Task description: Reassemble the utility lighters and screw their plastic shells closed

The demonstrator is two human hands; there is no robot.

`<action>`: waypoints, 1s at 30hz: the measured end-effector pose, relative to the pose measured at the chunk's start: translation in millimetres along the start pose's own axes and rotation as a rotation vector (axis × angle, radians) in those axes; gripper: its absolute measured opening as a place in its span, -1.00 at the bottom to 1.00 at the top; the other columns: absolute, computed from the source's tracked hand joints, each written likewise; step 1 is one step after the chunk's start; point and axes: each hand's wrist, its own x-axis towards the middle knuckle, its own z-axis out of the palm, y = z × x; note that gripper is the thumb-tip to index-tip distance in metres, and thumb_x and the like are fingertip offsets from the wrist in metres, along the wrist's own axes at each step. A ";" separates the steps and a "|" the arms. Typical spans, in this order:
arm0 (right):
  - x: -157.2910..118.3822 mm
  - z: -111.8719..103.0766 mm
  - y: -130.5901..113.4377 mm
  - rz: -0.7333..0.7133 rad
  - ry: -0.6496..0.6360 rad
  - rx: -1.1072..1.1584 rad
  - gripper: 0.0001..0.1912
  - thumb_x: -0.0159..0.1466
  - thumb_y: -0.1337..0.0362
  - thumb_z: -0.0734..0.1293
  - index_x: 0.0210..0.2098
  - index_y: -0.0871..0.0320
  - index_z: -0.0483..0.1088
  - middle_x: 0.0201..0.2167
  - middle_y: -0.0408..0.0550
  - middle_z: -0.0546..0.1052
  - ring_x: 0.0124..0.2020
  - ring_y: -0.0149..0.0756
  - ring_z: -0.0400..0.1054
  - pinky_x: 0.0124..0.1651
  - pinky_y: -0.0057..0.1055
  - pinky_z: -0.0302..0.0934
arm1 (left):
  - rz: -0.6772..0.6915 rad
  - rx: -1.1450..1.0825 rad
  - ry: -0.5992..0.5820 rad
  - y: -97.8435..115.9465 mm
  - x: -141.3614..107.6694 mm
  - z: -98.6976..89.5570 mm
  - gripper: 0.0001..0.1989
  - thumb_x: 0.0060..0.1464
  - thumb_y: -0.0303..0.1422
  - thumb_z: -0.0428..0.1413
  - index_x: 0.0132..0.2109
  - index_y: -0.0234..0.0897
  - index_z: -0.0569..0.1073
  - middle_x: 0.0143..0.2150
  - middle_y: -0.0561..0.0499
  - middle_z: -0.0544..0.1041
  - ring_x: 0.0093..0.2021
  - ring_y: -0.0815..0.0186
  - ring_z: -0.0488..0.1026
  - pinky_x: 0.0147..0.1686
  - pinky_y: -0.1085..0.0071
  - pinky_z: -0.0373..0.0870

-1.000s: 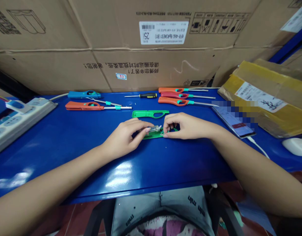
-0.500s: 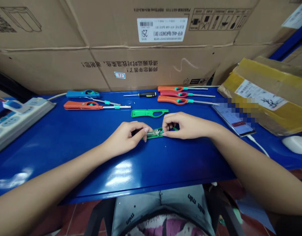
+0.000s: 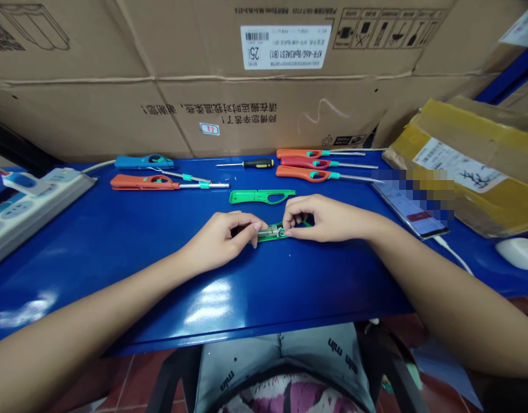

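Observation:
On the blue table lies a green lighter half-shell (image 3: pixel 270 238) with a clear fuel tank (image 3: pixel 267 232) in it. My left hand (image 3: pixel 231 235) pinches the tank's left end between thumb and fingers. At the other end, my right hand (image 3: pixel 312 219) has its fingertips closed on a small part near the trigger area; the fingers hide what it is. Just beyond both hands rests the other green shell half (image 3: pixel 260 197), its hollow side up and a finger loop at its right end.
Behind are a screwdriver (image 3: pixel 257 164), three orange and red lighters (image 3: pixel 302 173) at right, an orange lighter (image 3: pixel 143 182) and a blue lighter (image 3: pixel 139 162) at left. A power strip (image 3: pixel 35 201) bounds the left; a phone (image 3: pixel 412 209) and taped parcel (image 3: pixel 465 166) the right.
The view has shifted very slightly. Both hands stay at the green half-shell, with only a tiny movement of the right fingers.

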 end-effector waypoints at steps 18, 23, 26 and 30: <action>0.0 -0.4 1.4 -0.006 0.001 -0.010 -0.94 0.28 0.36 0.34 -0.30 0.17 0.49 -0.28 -0.08 0.53 -0.28 -0.36 0.37 -0.17 -0.40 0.27 | 0.008 0.013 0.011 -0.3 0.2 0.1 -0.65 0.30 -0.16 0.03 -0.27 -0.26 0.61 -0.34 0.01 0.64 -0.33 0.27 0.54 -0.30 0.40 0.40; 0.1 -0.3 1.1 -0.007 0.002 -0.009 -0.94 0.29 0.36 0.35 -0.30 0.17 0.49 -0.28 -0.08 0.53 -0.28 -0.36 0.37 -0.16 -0.40 0.27 | -0.001 0.013 0.011 -0.9 0.2 0.3 -0.65 0.29 -0.16 0.03 -0.28 -0.26 0.61 -0.33 0.01 0.65 -0.32 0.26 0.54 -0.29 0.40 0.40; 0.2 0.1 0.1 -0.011 0.010 -0.005 -0.94 0.28 0.37 0.35 -0.31 0.19 0.49 -0.30 -0.08 0.52 -0.28 -0.37 0.37 -0.17 -0.40 0.27 | -0.012 0.009 0.011 -0.8 0.3 0.3 -0.65 0.29 -0.17 0.03 -0.26 -0.26 0.62 -0.34 0.01 0.64 -0.33 0.27 0.54 -0.28 0.39 0.40; 0.7 0.9 -0.8 -0.012 0.021 0.010 -0.94 0.28 0.37 0.35 -0.31 0.20 0.49 -0.31 -0.08 0.52 -0.29 -0.37 0.37 -0.17 -0.40 0.27 | -0.023 -0.005 0.015 0.2 0.6 0.6 -0.66 0.28 -0.17 0.04 -0.30 -0.26 0.60 -0.34 0.01 0.64 -0.32 0.26 0.54 -0.27 0.39 0.41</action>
